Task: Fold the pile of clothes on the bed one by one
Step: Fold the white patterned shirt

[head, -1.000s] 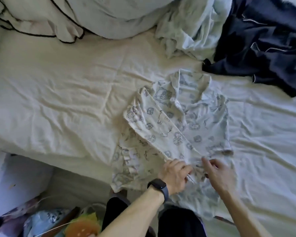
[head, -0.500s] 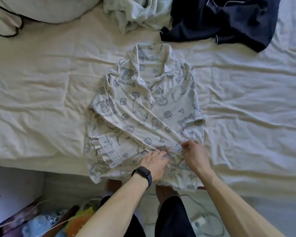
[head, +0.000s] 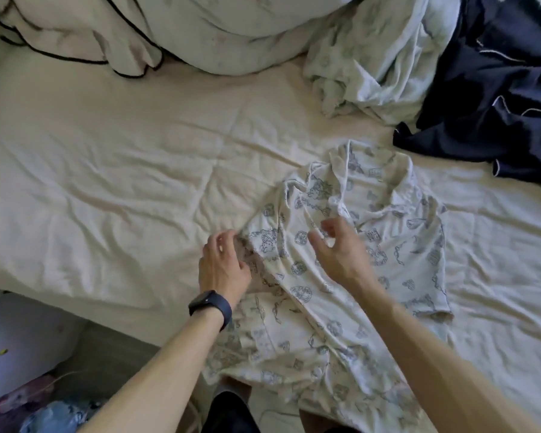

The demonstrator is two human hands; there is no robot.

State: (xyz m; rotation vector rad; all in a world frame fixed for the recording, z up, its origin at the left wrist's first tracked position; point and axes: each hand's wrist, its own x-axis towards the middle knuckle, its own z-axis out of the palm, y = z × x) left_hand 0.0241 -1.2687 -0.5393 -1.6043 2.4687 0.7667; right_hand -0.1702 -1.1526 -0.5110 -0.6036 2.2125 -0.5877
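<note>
Head view: right hand (head: pixel 338 248) spread over printed shirt (head: pixel 403 245); left hand (head: pixel 222 264), grip unclear.

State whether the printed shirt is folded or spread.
Partly folded: the printed shirt has one side turned across its front; its lower part overhangs the bed, unfolded.

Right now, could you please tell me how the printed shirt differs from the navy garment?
The printed shirt is cream with a grey pattern; the navy garment is dark with white piping. The printed shirt lies laid out at the near edge; the navy garment sits crumpled at the far right. Both rest on the bed.
</note>
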